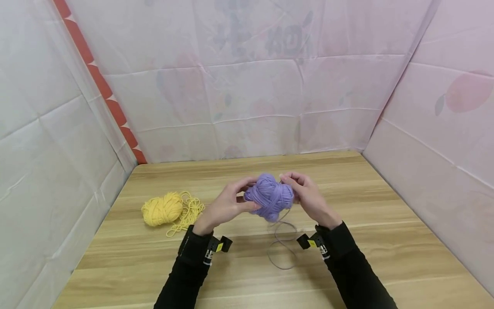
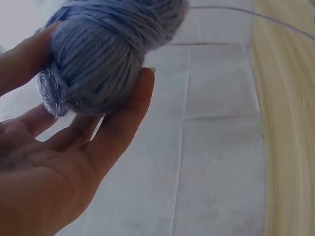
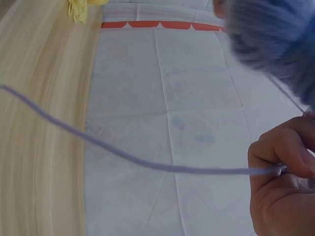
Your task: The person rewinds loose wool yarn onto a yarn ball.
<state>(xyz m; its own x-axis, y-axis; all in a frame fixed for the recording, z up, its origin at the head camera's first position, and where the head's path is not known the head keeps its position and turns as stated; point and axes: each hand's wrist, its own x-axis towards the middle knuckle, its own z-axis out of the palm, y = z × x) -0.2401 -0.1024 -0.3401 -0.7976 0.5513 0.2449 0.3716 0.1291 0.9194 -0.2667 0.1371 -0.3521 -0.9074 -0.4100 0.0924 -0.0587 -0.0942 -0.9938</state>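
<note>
A ball of purple yarn (image 1: 269,196) is held up above the table between both hands. My left hand (image 1: 227,204) grips its left side, thumb in front and fingers behind; the left wrist view shows the yarn ball (image 2: 98,59) between thumb and fingertips. At the ball's right side, my right hand (image 1: 308,195) pinches the loose yarn strand (image 3: 147,164) with curled fingers, seen in the right wrist view. From there the strand hangs down and lies in loops (image 1: 283,268) on the wooden table (image 1: 239,283).
To the left, behind the left wrist, lies a ball of yellow yarn (image 1: 162,209) with loose yellow strands (image 1: 190,210) spread beside it. Pale sheeted walls (image 1: 247,90) close off the table's back and both sides.
</note>
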